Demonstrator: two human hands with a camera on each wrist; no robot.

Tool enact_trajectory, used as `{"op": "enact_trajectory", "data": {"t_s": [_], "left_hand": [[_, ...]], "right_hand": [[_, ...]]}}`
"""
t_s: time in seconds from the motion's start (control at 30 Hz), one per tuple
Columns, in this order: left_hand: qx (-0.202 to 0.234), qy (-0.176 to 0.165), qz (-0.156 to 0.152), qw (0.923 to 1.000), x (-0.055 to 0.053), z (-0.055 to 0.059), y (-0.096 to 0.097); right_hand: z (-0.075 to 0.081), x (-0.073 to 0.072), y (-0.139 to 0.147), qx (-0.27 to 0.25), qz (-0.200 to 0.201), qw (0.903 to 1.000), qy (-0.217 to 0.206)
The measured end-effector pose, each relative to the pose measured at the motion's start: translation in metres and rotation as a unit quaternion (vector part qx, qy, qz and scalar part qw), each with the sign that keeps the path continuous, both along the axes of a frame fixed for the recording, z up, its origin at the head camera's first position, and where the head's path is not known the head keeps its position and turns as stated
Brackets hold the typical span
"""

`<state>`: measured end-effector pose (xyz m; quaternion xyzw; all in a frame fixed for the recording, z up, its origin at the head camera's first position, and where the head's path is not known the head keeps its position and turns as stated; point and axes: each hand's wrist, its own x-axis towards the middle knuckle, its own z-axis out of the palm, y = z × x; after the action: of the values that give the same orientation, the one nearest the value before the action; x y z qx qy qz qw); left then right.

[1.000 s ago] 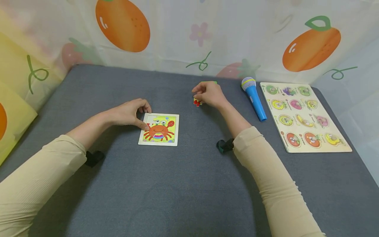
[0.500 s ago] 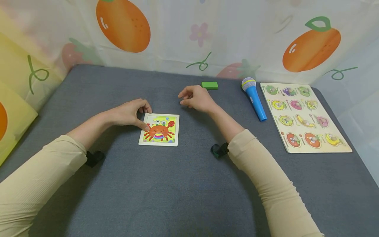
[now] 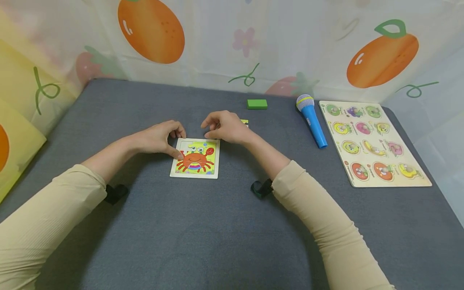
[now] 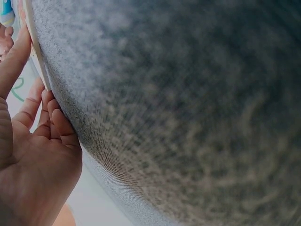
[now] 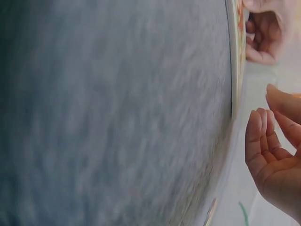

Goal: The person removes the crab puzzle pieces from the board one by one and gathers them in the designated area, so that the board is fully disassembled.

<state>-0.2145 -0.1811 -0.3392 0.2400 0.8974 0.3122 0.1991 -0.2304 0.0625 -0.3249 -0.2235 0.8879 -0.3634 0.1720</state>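
Observation:
A small square crab jigsaw puzzle (image 3: pixel 195 162) in a pale frame lies flat on the grey table. My left hand (image 3: pixel 156 137) holds it by its upper left corner, the thumb on the picture's left side and the fingers at the far edge. A pale bare patch shows in the picture's upper left. Near the far right corner hovers my right hand (image 3: pixel 226 127), fingers loosely bent, thumb apart from them. Nothing shows between those fingers in the right wrist view. Behind that hand a yellow puzzle piece (image 3: pixel 245 122) is mostly hidden.
A green block (image 3: pixel 257 104) lies at the back of the table (image 3: pixel 203 233). To the right are a blue toy microphone (image 3: pixel 312 123) and a wooden fruit puzzle board (image 3: pixel 373 144). A fruit-print curtain (image 3: pixel 214 44) hangs behind the table.
My right hand has moved left and nearer, from beside a small red and yellow piece to the crab puzzle's far right corner. The green block has come into full sight. My left hand stays put.

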Motion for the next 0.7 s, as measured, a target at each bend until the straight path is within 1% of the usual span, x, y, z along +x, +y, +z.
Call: {"op": "enact_trajectory", "data": {"t_s": [0.33,0.7], "left_hand": [[0.002,-0.002,-0.001,1.0,0.0,0.0,0.0],[0.0,-0.001,-0.002,1.0,-0.001,0.0,-0.001]], "right_hand": [[-0.002,0.008,-0.017,0.016,0.055,0.9983,-0.004],[-0.003,0.011,-0.023,0.014,0.071,0.9974,-0.002]]}}
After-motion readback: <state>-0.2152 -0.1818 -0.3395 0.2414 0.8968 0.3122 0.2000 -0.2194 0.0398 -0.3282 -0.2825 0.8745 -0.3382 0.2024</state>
